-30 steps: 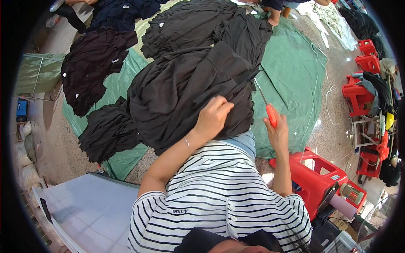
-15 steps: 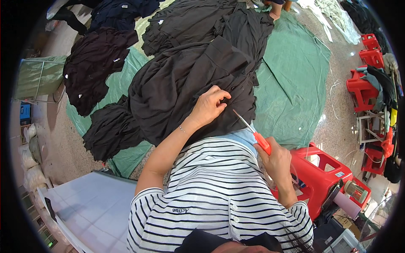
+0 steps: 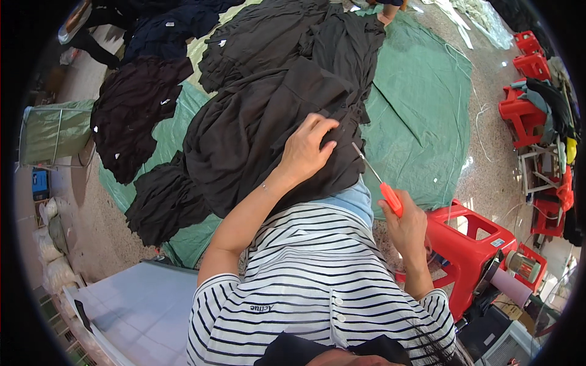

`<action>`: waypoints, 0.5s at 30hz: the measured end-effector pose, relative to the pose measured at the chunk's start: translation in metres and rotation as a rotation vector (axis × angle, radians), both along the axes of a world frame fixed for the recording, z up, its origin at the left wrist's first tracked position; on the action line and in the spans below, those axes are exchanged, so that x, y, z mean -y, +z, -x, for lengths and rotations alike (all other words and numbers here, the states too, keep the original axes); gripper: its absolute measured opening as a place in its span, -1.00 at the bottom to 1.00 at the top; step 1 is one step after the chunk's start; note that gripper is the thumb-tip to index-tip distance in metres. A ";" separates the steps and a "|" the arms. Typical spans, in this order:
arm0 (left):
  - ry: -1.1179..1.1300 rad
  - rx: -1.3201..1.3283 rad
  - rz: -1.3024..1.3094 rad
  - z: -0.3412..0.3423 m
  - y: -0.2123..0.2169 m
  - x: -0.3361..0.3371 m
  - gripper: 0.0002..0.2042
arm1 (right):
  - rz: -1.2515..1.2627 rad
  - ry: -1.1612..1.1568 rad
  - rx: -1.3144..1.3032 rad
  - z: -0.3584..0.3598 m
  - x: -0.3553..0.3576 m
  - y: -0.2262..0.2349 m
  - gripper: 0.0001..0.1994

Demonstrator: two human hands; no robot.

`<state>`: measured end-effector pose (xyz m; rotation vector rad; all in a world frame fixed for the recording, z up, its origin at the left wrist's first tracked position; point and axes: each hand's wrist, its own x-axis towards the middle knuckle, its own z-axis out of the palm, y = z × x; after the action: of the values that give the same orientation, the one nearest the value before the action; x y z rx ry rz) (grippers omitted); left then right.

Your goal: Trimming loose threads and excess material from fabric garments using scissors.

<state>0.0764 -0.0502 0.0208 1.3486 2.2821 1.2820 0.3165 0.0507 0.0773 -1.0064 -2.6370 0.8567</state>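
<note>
Left hand (image 3: 305, 149) is closed, pinching the soft, limp black fabric garment (image 3: 256, 134); beside it, the orange-handled thin metal tool (image 3: 379, 185) is gripped by the right hand (image 3: 408, 229); fabric is best pinched at a fold.

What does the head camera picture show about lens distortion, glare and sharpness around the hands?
In the head view, fisheye bending curves the green tarp edges near the dark rim; bright glare spots sit on the speckled floor at upper right; the left hand on the black garment and the right hand holding the orange-handled tool look sharp.
</note>
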 end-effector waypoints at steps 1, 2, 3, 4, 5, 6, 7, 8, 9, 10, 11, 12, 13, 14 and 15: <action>-0.057 -0.107 -0.061 0.007 -0.002 -0.010 -0.70 | -0.011 -0.026 0.007 0.001 -0.003 0.000 -0.67; -0.062 -0.107 -0.065 0.012 -0.003 -0.017 -0.70 | -0.023 -0.050 0.013 0.002 -0.005 0.000 -0.67; -0.126 -0.213 0.047 0.016 -0.004 -0.022 -0.71 | -0.026 -0.056 0.014 0.001 -0.006 0.001 -0.67; -0.188 -0.320 0.161 0.020 -0.005 -0.026 -0.71 | -0.019 -0.058 0.040 0.001 -0.006 0.002 -0.67; -0.219 -0.301 0.222 0.025 -0.008 -0.028 -0.72 | -0.012 -0.065 0.065 0.001 -0.007 0.002 -0.67; -0.226 -0.302 0.219 0.026 -0.011 -0.029 -0.72 | -0.004 -0.071 0.092 0.001 -0.008 0.003 -0.67; -0.206 -0.276 0.204 0.027 -0.013 -0.028 -0.73 | -0.004 -0.077 0.092 0.002 -0.010 0.002 -0.67; -0.190 -0.251 0.194 0.027 -0.014 -0.027 -0.74 | -0.004 -0.072 0.086 0.002 -0.009 0.001 -0.66; -0.180 -0.238 0.170 0.026 -0.015 -0.026 -0.74 | -0.002 -0.066 0.080 0.003 -0.009 -0.001 -0.66; -0.188 -0.238 0.174 0.026 -0.017 -0.025 -0.74 | 0.003 -0.073 0.081 0.004 -0.009 -0.001 -0.66; -0.168 -0.231 0.152 0.025 -0.018 -0.024 -0.73 | 0.005 -0.063 0.091 0.006 -0.010 -0.002 -0.65; -0.148 -0.224 0.130 0.025 -0.020 -0.024 -0.71 | 0.008 -0.053 0.101 0.008 -0.011 -0.002 -0.64; -0.153 -0.225 0.133 0.026 -0.022 -0.025 -0.71 | 0.012 -0.058 0.101 0.009 -0.011 -0.004 -0.64; -0.149 -0.236 0.117 0.027 -0.023 -0.025 -0.70 | -0.018 -0.042 0.077 0.011 -0.012 -0.005 -0.63; -0.145 -0.247 0.100 0.027 -0.024 -0.026 -0.69 | -0.048 -0.027 0.054 0.013 -0.013 -0.006 -0.61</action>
<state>0.0493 -0.0242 -0.0031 1.6822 2.3154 0.9909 0.3038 0.0634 0.0712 -1.0654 -2.6680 0.7674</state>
